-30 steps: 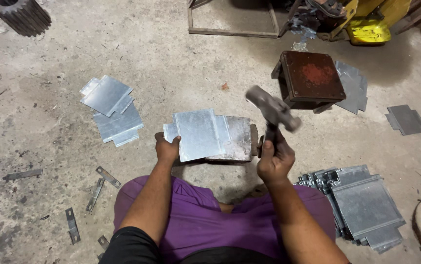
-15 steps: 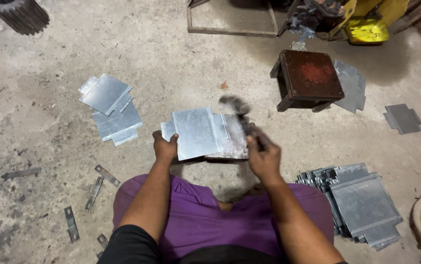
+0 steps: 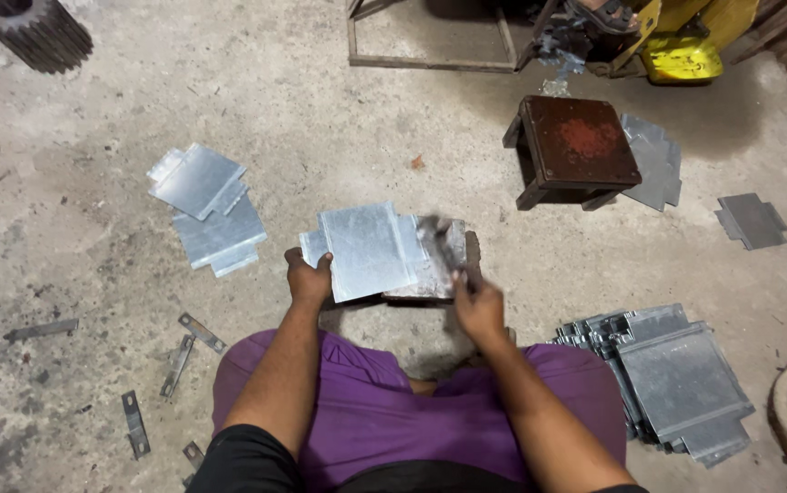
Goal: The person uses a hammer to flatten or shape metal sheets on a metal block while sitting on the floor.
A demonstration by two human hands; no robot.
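My left hand [image 3: 308, 279] grips the left edge of a shiny galvanised metal sheet [image 3: 371, 248] that lies on a block in front of my knees. My right hand [image 3: 477, 306] is closed on a hammer [image 3: 445, 246], blurred with motion, whose head is down on the sheet's right part. My legs in purple cloth [image 3: 384, 411] fill the lower middle of the view.
A small pile of cut sheets [image 3: 206, 210] lies on the concrete floor at the left. A larger stack of sheets [image 3: 676, 379] sits at the right. A rusty brown stool [image 3: 576, 146] stands behind, a toothed gear [image 3: 36, 32] far left, metal strips [image 3: 174, 365] lower left.
The hammer was raised above the sheet a second ago; my right hand has swung it down onto the sheet's right part. My left hand keeps its hold on the sheet.
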